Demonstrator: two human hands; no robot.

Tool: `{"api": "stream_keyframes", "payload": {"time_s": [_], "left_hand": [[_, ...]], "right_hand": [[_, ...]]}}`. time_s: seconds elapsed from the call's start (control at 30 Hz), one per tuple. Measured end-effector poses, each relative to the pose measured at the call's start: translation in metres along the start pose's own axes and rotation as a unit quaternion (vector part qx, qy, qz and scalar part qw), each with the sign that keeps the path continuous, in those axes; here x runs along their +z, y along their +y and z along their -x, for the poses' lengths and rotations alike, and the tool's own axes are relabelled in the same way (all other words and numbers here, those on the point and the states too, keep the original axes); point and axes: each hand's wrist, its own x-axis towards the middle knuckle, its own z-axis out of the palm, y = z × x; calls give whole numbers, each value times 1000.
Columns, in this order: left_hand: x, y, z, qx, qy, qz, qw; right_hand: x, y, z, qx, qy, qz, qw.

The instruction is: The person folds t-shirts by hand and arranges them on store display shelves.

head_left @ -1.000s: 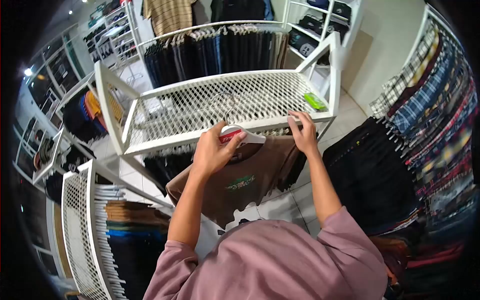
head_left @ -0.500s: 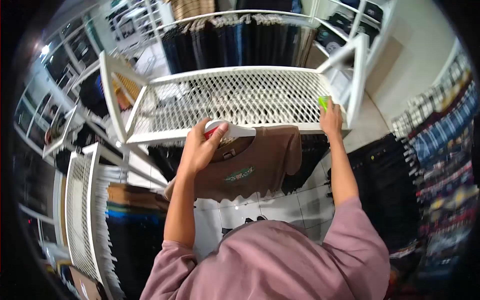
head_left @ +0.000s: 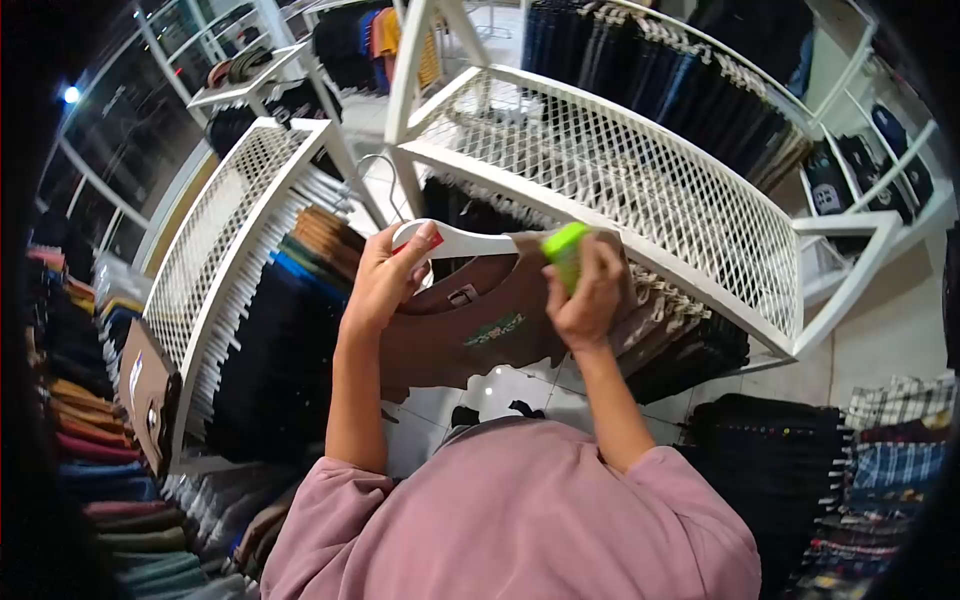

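Observation:
My left hand [head_left: 375, 280] is closed around the shoulder end of a white hanger [head_left: 455, 241], whose wire hook points up. A red patch shows on the hanger beside my thumb. From it hangs a brown T-shirt [head_left: 430, 345] with a small green-and-white print on the chest and a label at the neck. My right hand [head_left: 588, 300] grips a small bright green object [head_left: 566, 248], its kind not clear, over the shirt's right shoulder.
A white mesh-topped rack [head_left: 640, 140] stands ahead, with trousers [head_left: 680, 320] hanging under it. Another mesh-topped rack [head_left: 225, 235] on my left carries dark garments [head_left: 280, 350]. Plaid shirts [head_left: 900, 470] hang at the right, folded clothes [head_left: 110, 480] lie at the lower left.
My view has turned left. My right hand has brought the green object from the mesh rack top to the shirt's shoulder. My left hand keeps hold of the hanger.

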Motion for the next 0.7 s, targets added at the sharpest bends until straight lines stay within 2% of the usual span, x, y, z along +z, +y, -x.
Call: {"api": "stream_keyframes", "payload": {"time_s": [0.1,0.17,0.23,0.37,0.4,0.43,0.5,0.57,0.63,0.7], "left_hand": [[-38,-18,13,0,60,40,997],[-53,-16,28,-13,93,51,994],[-66,-24,35,-6,109,58,992],[-69,-22,44,5,73,38,997],[-69,-23,44,9,75,34,997],[-70,-24,45,14,76,30,997],[-78,-20,51,21,75,37,996],[-89,-21,56,24,106,36,993],[-94,-25,60,23,126,40,991],[-97,-27,62,10,124,44,991]], "right_hand": [[13,32,1,128,40,20,991],[10,32,0,164,57,20,985],[8,6,-8,116,56,-2,992],[23,-77,-6,-48,-53,-138,988],[30,-88,-2,-73,-89,-146,983],[39,-92,-3,-107,-78,-128,983],[55,-68,-5,-81,-27,-75,994],[55,-49,-13,18,5,-27,999],[49,-16,-8,147,-16,-16,989],[38,-12,-6,151,52,-36,987]]}}
